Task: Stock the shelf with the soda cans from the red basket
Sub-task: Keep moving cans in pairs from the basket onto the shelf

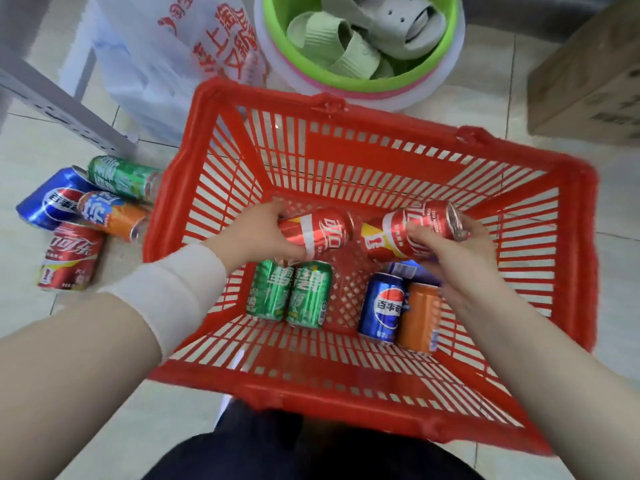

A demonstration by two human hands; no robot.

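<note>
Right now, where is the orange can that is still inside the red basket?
In the head view, the orange can lies on the floor of the red basket at its near right, beside the blue can and below the right hand.

Red basket (346, 382) is reading as moulded plastic with a slight sheen. Every soda can (322, 230) is showing glossy printed metal. Floor tiles (616, 209) are looking smooth, semi-gloss. Far right, box (588, 81) is looking like matt cardboard. Far left, bag (156, 64) is showing thin crinkled plastic. Left cuff (180, 289) is looking like ribbed cloth.
</note>
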